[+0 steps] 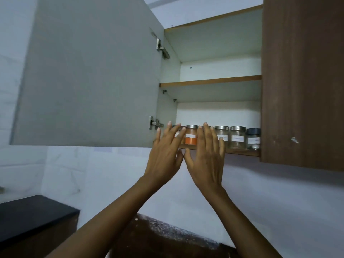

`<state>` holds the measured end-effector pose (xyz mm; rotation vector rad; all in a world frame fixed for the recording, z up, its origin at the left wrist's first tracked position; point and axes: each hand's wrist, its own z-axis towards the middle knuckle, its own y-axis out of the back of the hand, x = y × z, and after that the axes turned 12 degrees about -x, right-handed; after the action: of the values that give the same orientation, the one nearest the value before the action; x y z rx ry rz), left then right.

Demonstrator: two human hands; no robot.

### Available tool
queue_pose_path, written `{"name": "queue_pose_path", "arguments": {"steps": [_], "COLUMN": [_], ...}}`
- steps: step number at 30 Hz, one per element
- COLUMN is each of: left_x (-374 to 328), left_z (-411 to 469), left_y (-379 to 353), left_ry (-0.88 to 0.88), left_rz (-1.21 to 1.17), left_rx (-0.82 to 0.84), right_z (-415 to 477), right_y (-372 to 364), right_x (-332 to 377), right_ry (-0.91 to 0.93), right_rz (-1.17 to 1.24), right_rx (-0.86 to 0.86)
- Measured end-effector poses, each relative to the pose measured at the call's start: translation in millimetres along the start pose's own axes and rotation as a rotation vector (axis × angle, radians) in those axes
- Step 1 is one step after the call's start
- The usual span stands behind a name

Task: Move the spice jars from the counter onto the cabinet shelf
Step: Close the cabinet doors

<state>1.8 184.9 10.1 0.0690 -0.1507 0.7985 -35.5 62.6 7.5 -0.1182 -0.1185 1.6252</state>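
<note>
Several spice jars [237, 137] on cabinet shelf [242, 152]

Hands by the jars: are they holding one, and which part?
Nothing is held. The left hand and right hand are spread flat, fingers straight, in front of the spice jars on the bottom shelf.

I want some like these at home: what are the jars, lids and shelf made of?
Jars: clear glass or plastic, since contents show through. Lids: probably brushed steel, dull silver sheen; the rightmost lid looks dark plastic. Shelf: wood-look board, brown matte edge, white inside.
</note>
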Motion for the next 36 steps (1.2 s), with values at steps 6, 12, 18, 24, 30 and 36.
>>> {"name": "queue_pose_path", "arguments": {"steps": [6,12,18,24,30,36], "left_x": [72.7,130.2,168.6,182.6,174.6,134.5], "left_z": [0.3,3.3,-9.9,-21.0,-25.3,-18.3], "left_y": [130.9,247.5,286.5,269.0,263.9,257.5], "left_ry": [0.041,0.009,0.410,0.720,0.700,0.592], "left_rz": [0.188,0.378,0.264,-0.012,-0.107,-0.181], "left_rx": [-0.108,-0.239,-0.143,0.109,-0.018,-0.028], "right_z": [5.1,4.0,-9.9,-17.9,-16.5,-18.7], "right_y": [7.2,16.1,11.1,-12.2,-17.6,4.0], "right_x": [129.5,255.0,318.7,337.3,338.3,309.0], "right_ry": [-0.054,-0.042,0.036,0.126,0.122,0.042], "right_rz": [0.178,0.350,0.345,0.211,0.196,0.348], "right_rx": [-0.061,-0.083,-0.020,0.082,0.027,-0.117]}}
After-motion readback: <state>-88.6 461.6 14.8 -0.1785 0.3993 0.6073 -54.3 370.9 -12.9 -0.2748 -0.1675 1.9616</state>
